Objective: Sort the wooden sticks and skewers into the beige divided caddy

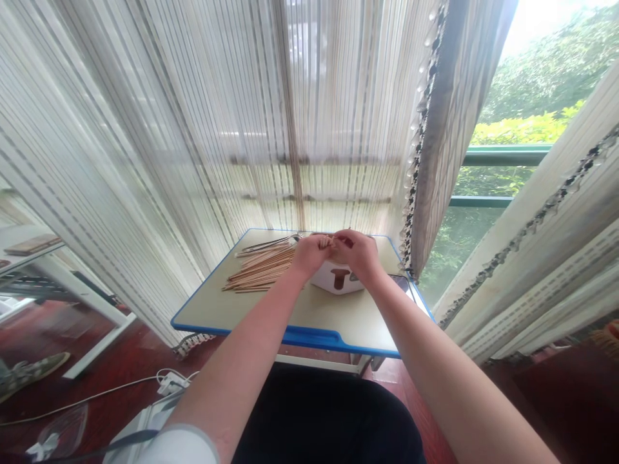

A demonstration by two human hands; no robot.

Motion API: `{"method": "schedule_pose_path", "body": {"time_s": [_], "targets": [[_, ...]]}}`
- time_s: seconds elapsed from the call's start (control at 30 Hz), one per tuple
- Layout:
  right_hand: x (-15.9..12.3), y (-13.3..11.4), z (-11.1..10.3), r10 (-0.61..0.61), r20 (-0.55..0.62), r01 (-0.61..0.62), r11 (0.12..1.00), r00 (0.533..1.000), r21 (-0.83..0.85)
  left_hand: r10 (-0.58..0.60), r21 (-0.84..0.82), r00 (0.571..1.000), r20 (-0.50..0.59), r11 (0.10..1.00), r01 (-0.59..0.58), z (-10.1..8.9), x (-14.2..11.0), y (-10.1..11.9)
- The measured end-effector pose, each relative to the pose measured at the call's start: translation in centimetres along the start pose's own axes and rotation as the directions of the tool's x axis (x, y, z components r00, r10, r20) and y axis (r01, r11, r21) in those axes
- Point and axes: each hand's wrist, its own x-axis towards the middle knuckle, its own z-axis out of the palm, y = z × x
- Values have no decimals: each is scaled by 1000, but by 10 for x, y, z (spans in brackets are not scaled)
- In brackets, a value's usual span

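My left hand (311,252) and my right hand (358,250) meet above a white box (325,278) with brown markings on its side. The fingers of both hands are closed and pinched close together. Whatever lies between the fingertips is too small to make out. Left of the box, a spread of thin brown wooden sticks (261,267) lies on the table, close to my left hand. Behind these sticks are some slim dark tools (265,245), partly hidden by my left hand. My hands cover the top of the box.
The small table (207,309) has a pale top and a blue rim. A dark flat object (401,282) lies at its right side. Striped curtains (193,129) hang right behind it. On the floor at left are a white cable and plug (171,383) and a shoe (36,374).
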Motion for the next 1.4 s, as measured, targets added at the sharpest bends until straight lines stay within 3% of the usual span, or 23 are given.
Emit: {"method": "schedule_pose_path", "body": {"time_s": [0.13,0.23,0.33,0.4,0.47,0.53,0.63,0.7,0.87,1.1,1.23,1.4], "targets": [[-2,-4,-3,-10,-30,10,1000,999,-9,25,-44,998,-57,999,-28,0,-2,1],[-14,-15,-4,-111,-170,101,993,979,-64,25,-99,977,-212,994,-47,-7,-13,-1],[-41,-30,11,-266,-331,256,964,905,-75,0,-33,881,-473,999,-18,-21,-35,-17],[-62,-35,33,-347,-262,345,937,901,-53,14,99,840,-542,994,48,-31,-56,-37],[-80,-33,63,-368,-36,367,929,929,-40,27,252,868,-497,961,115,-42,-78,-61],[-94,-24,97,-299,194,321,942,934,-95,-11,374,916,-402,911,175,-52,-100,-84],[-105,-3,137,-117,335,219,933,935,-286,-105,498,962,-253,838,222,-62,-125,-107],[-106,10,150,-33,380,184,912,924,-367,-137,552,977,-164,808,206,-62,-133,-113],[-104,20,150,30,397,150,897,917,-415,-128,615,992,21,783,88,-54,-134,-110],[-105,19,146,54,358,92,920,932,-380,-71,560,997,44,828,34,-59,-138,-102],[-107,17,134,94,258,-84,995,962,-48,-10,577,999,49,817,-20,-61,-139,-99],[-111,-3,113,275,122,-300,898,954,323,76,610,997,7,789,-64,-61,-140,-97]]}}
